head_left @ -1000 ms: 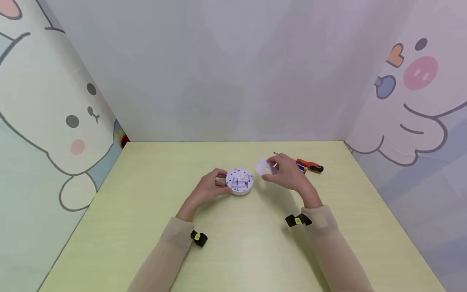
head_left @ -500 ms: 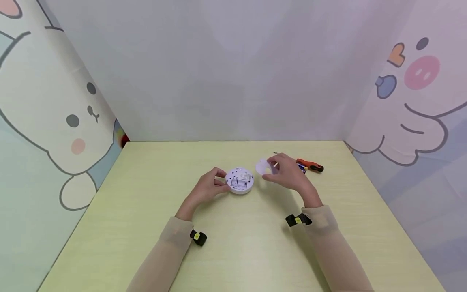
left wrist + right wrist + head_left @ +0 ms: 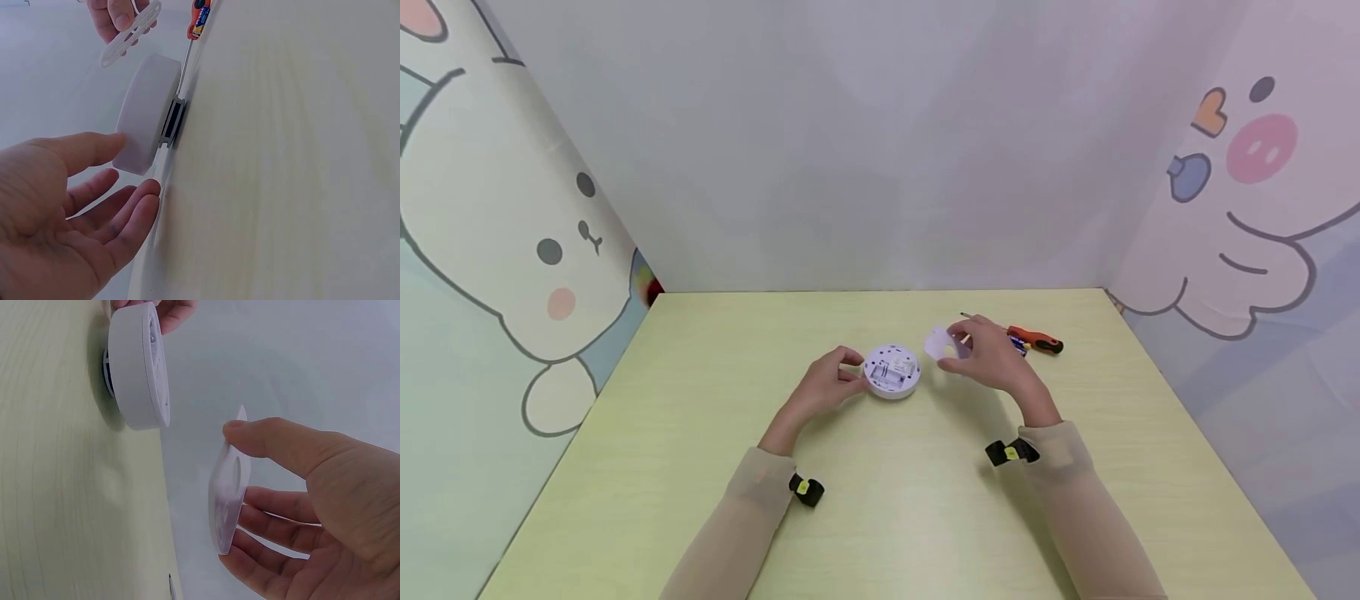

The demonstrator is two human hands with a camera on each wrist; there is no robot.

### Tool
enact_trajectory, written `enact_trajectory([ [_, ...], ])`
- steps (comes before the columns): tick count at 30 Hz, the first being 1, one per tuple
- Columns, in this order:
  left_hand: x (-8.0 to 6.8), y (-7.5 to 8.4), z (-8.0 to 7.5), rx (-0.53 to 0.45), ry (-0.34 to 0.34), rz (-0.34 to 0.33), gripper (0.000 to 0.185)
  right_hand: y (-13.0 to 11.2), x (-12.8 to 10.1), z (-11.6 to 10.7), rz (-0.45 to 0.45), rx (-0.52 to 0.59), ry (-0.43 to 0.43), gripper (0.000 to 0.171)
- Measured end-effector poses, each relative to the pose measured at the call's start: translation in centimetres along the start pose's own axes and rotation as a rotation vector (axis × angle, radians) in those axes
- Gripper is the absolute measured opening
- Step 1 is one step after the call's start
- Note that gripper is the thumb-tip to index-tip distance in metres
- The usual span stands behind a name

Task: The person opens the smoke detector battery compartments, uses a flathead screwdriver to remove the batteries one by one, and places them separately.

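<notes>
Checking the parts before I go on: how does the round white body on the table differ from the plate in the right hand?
The round white body is thick and rests on the table; the thin plate is held above it by the right hand. The body's top shows a recessed compartment; the plate has cut-out slots. Both are white, round plastic.

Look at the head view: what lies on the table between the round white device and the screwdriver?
The right hand, holding a thin white plate, lies between the device and the screwdriver.
</notes>
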State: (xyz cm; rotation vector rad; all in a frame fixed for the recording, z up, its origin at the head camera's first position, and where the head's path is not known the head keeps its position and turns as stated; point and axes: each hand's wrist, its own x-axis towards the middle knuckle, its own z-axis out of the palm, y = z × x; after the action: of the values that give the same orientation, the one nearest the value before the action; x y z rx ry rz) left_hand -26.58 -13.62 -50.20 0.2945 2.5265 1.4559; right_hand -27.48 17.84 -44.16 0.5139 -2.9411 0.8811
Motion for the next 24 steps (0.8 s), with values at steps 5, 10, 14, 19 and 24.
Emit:
enact_trajectory([
  [5, -0.09, 0.11, 0.06, 0.013, 0.006, 0.013, 0.037, 0.09, 0.04, 0.00, -0.001, -0.003, 0.001, 0.058],
  [10, -0.15, 0.15, 0.09, 0.014, 0.007, 0.017, 0.038, 0.28, 0.06, 0.07, -0.001, -0.002, -0.001, 0.058],
  [14, -0.21, 0.09, 0.08, 0.017, 0.001, 0.031, 0.044, 0.37, 0.08, 0.19, -0.001, -0.001, -0.002, 0.058],
  [19, -0.18, 0.02, 0.03, 0.028, -0.012, 0.057, 0.052, 0.30, 0.09, 0.23, 0.004, -0.003, -0.001, 0.058],
  [24, -0.15, 0.02, -0.05, 0.018, -0.027, 0.072, 0.059, 0.21, 0.17, 0.25, 0.002, -0.012, 0.000, 0.059],
])
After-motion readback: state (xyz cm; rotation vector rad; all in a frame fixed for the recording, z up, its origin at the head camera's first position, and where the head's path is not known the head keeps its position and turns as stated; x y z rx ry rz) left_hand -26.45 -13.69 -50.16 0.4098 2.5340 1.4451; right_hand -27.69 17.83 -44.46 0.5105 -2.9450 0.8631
